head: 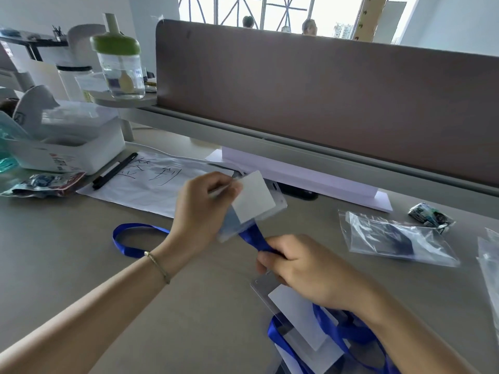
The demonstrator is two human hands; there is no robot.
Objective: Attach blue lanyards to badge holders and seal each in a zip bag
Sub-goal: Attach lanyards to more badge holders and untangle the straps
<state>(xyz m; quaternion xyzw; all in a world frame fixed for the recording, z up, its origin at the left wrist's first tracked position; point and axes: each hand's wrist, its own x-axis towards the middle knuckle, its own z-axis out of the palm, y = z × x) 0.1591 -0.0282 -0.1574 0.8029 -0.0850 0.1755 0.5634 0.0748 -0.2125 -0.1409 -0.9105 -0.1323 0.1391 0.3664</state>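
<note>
My left hand (201, 209) pinches the holder (252, 205), right hand (305, 268) grips the lanyard (253, 238); attaching now, bagging next.

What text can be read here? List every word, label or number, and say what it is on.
Sheet of paper: large handwritten characters in black, probably Chinese; I cannot read them with confidence.
White box: red and white label, print too small to read.
Snack packets: printing blurred.
Badge holder in the left hand: blank card.
</note>
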